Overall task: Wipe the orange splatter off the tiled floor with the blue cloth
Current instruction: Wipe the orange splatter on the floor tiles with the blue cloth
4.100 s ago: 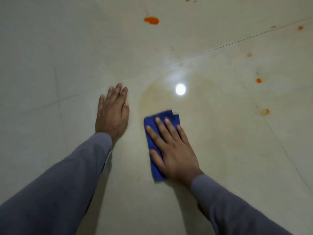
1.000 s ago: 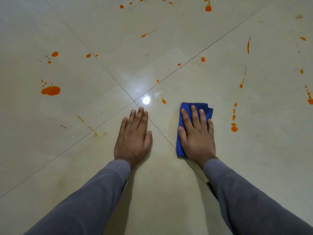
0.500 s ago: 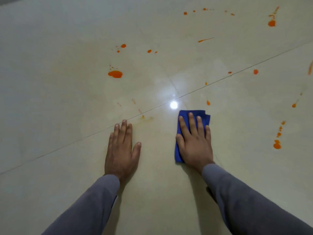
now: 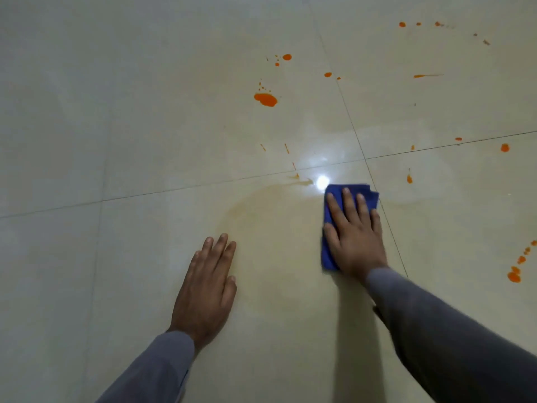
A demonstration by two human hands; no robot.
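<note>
My right hand (image 4: pixel 353 237) presses flat on the folded blue cloth (image 4: pixel 327 257), fingers straight, on the cream tiled floor (image 4: pixel 145 126). My left hand (image 4: pixel 206 289) rests flat on the floor to the left, fingers together. A large orange blot (image 4: pixel 266 99) lies well ahead of both hands. Small orange drops lie to the right, one (image 4: pixel 409 178) just past the cloth and a cluster (image 4: pixel 515 271) near the right edge. A faint orange smear (image 4: pixel 247 205) curves across the tile between my hands.
Grout lines cross just beyond the cloth (image 4: pixel 364 159). A bright light reflection (image 4: pixel 322 181) sits at the cloth's far left corner. More orange specks (image 4: pixel 402 24) and a streak (image 4: pixel 427 75) dot the far tiles.
The view has swung to the left, so the big blot now sits ahead rather than far left. Both hands stay flat; the right hand with the cloth sits a little farther forward than the left.
</note>
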